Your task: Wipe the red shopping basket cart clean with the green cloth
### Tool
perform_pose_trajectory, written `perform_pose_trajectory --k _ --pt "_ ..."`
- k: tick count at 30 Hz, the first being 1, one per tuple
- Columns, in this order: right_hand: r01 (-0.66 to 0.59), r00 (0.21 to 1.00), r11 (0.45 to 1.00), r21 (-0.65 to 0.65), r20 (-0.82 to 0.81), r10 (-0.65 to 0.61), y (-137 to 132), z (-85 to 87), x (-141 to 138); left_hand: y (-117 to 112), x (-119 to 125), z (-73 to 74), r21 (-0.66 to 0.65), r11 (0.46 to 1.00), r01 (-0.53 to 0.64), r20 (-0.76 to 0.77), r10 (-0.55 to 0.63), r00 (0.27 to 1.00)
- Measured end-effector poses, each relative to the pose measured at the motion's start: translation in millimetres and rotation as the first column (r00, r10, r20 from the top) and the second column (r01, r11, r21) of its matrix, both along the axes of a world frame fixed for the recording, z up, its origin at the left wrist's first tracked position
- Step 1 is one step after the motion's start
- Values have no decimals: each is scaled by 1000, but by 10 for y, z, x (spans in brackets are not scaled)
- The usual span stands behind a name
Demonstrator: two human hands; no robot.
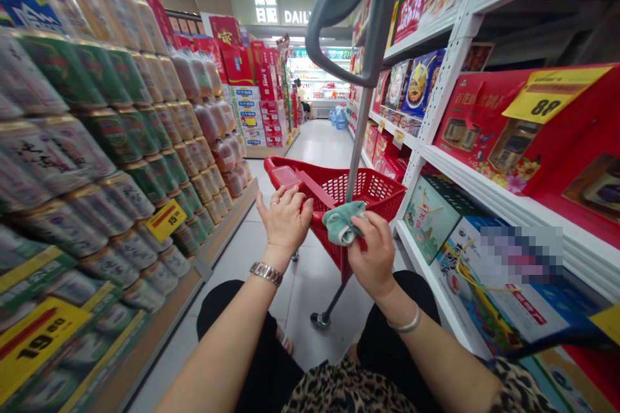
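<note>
A red plastic shopping basket (pixel 382 188) on a wheeled frame stands in front of me, with a tall grey pole (pixel 361 132) and a loop handle (pixel 356 82) rising from it. My left hand (pixel 287 218) is closed over the basket's near rim at the left, its fingers lying over the edge and the thumb to the right. Bunched in my right hand (pixel 374 250) is a green cloth (pixel 340 222), pinched between the fingers. The cloth sits against the near rim, right of my left hand. My right fingertips are partly hidden behind it.
Stacked drink cans (pixel 116 135) line the left side with yellow price tags (pixel 166 220). White shelves (pixel 450 77) on the right hold red gift boxes (pixel 484 122) and a blue box (pixel 504 284). The tiled aisle (pixel 320 142) runs ahead, where a person (pixel 301 93) is far off.
</note>
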State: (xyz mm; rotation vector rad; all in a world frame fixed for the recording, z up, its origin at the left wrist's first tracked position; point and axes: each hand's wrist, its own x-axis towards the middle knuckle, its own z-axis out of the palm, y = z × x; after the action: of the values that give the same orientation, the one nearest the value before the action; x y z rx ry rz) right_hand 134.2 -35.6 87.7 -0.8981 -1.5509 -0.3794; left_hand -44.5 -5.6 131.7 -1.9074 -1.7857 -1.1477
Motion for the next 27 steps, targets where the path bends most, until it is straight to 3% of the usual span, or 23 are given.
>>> perform_pose_trajectory --k 5,8,12,15,18,21,27 --pt "-24 999 996 -84 -43 20 -88 199 49 -137 178 -125 60 998 23 -20 -22 1000" --pt "-60 996 992 -113 -77 51 -91 213 156 -174 118 -164 47 994 99 -19 -98 995" --pt "-63 994 988 -142 -96 50 -85 177 305 16 -284 -16 -2 994 107 -50 -107 993" --pt "-50 995 987 -151 -98 36 -69 154 354 296 -709 183 -158 985 75 -84 -89 993" --pt "-49 993 986 -160 -111 31 -41 135 339 542 -1073 301 -348 935 67 -143 -123 982" --pt "-47 990 987 -154 -136 25 -10 113 295 674 -1277 285 -454 886 99 -155 -188 970" --pt "-37 988 984 -175 -155 10 9 116 238 733 -1307 163 -386 909 157 -23 -180 983"
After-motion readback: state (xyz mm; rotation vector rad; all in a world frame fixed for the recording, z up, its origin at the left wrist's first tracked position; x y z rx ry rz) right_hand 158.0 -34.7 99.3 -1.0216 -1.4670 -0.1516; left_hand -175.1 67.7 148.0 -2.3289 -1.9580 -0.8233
